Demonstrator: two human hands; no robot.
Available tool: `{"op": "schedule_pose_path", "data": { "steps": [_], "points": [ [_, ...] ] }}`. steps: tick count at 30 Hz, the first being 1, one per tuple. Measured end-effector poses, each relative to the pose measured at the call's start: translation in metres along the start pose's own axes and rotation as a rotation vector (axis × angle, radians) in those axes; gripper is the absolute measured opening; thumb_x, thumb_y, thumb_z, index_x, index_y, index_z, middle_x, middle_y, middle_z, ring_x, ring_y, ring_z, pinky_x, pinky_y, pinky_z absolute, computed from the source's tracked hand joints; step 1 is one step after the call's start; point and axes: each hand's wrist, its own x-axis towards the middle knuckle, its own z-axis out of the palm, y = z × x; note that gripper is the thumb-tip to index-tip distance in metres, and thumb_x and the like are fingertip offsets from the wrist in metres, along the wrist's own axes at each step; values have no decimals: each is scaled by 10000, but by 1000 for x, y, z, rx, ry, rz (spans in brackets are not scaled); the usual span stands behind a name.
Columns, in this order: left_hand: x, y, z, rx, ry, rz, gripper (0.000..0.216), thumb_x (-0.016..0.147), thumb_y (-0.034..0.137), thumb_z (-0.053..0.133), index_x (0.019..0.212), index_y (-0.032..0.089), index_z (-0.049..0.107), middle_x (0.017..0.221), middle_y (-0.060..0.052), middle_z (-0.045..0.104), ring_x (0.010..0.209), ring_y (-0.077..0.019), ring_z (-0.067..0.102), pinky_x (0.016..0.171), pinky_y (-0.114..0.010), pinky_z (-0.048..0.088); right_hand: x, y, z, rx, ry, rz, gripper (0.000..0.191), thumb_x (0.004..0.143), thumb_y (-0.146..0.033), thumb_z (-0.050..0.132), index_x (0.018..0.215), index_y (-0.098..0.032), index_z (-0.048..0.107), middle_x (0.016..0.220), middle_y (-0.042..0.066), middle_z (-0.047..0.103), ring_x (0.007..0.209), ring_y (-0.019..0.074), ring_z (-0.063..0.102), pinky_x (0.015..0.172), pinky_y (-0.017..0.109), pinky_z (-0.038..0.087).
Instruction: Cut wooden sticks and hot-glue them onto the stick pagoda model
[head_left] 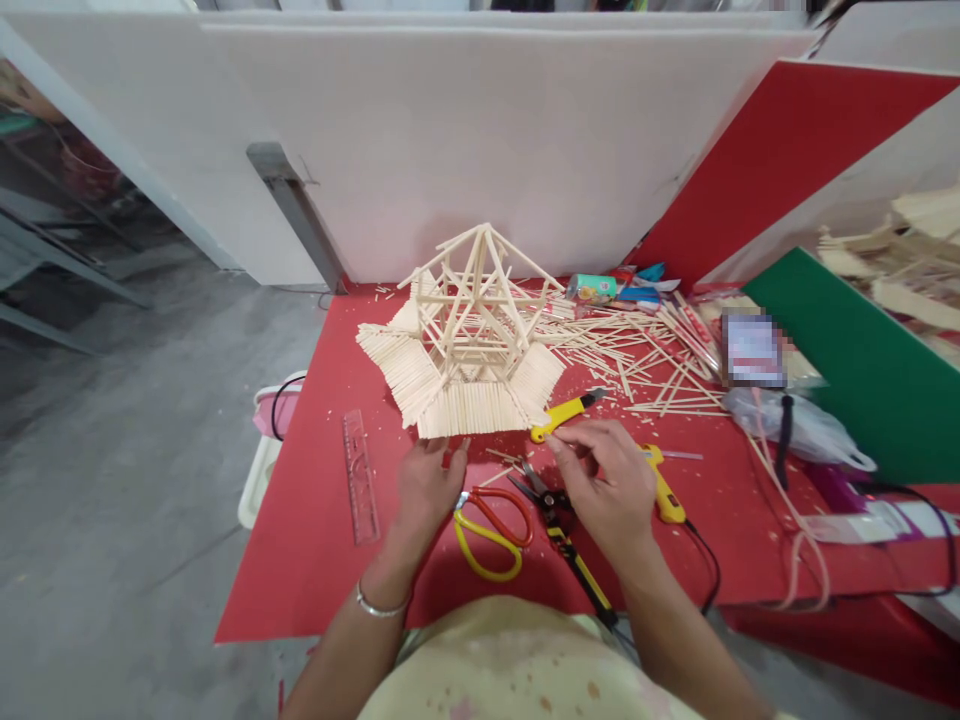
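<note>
"Pale spotted clothing (487, 660) sits nearest; what's beyond?"
"White panels (480, 130), then the red tabletop (292, 560), where the stick model (476, 408) stands."
"Hands?"
"Right hand (609, 480) pinches by its front corner, contents unclear; left hand (431, 485) meets its front edge, grip hidden."

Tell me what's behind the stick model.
A white panel stands behind the stick model; loose sticks show past its right side. Whatever the model itself covers cannot be seen.
</note>
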Motion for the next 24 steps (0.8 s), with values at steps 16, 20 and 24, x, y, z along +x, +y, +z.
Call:
{"op": "schedule_pose_path", "data": {
  "steps": [16,20,24],
  "points": [
    [-4,3,-20,-32,153,33,187,905,363,646,880,196,725,784,-78,724,722,-220,652,636,-296,433,-3,3,4,19,26,-66,161,870,-110,704,1000,-206,705,909,45,686,844,157,649,731,287,548],
    [-13,8,-30,-284,179,16,198,913,334,657,787,190,708,709,-40,660,638,-162,583,625,-273,422,-6,7,5,1,46,-100,209,855,-85,708,1026,-205,707,929,58,681,863,168,651,748,303,553],
    [-22,17,-33,-594,-15,-138,246,928,345,648,749,184,698,657,-14,607,605,-140,537,598,-262,414,-5,8,6,7,71,-126,245,842,-70,717,1045,-207,705,932,59,678,853,167,651,750,307,554]
  ]
}}
